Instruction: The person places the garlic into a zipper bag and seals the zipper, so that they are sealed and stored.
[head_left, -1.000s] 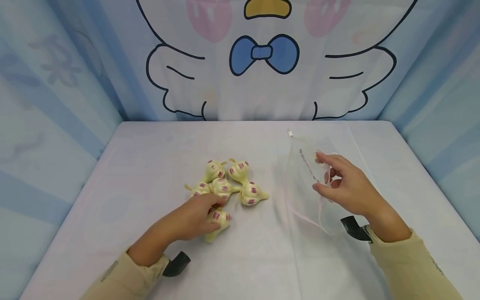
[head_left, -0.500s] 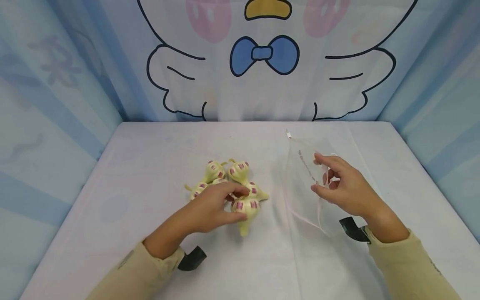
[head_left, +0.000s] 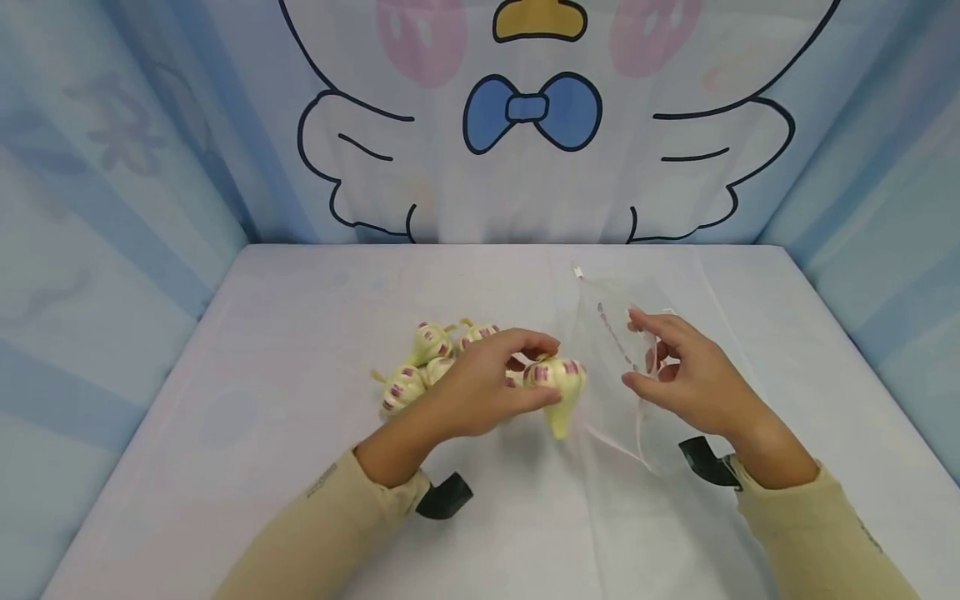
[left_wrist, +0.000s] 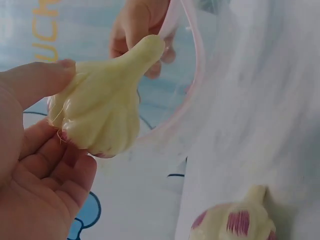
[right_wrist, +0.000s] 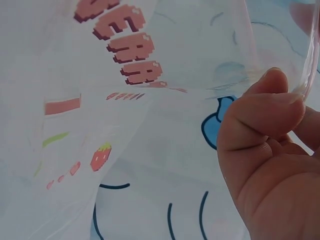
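Observation:
A pale yellow garlic bulb (head_left: pixel 564 385) with purple patches is off the table, pinched between the thumb and fingers of my left hand (head_left: pixel 483 383). In the left wrist view its stem (left_wrist: pixel 147 50) points toward the pink-rimmed mouth of a clear plastic bag. My right hand (head_left: pixel 697 375) pinches the rim of this bag (head_left: pixel 603 333) and holds it upright, to the right of the bulb. Red lettering (right_wrist: pixel 131 45) and a small strawberry print (right_wrist: pixel 101 156) show on the bag in the right wrist view. The bulb appears outside the bag, close to its opening.
Several more garlic bulbs (head_left: pixel 402 388) lie clustered on the white table (head_left: pixel 300 333), partly behind my left hand and forearm. A curtain with a cartoon figure and blue bow (head_left: pixel 532 108) hangs behind the table. Blue curtains (head_left: pixel 97 208) flank both sides.
My left hand has lifted a garlic bulb from the front of the cluster and carried it right, toward the bag. My right hand and the bag have hardly moved.

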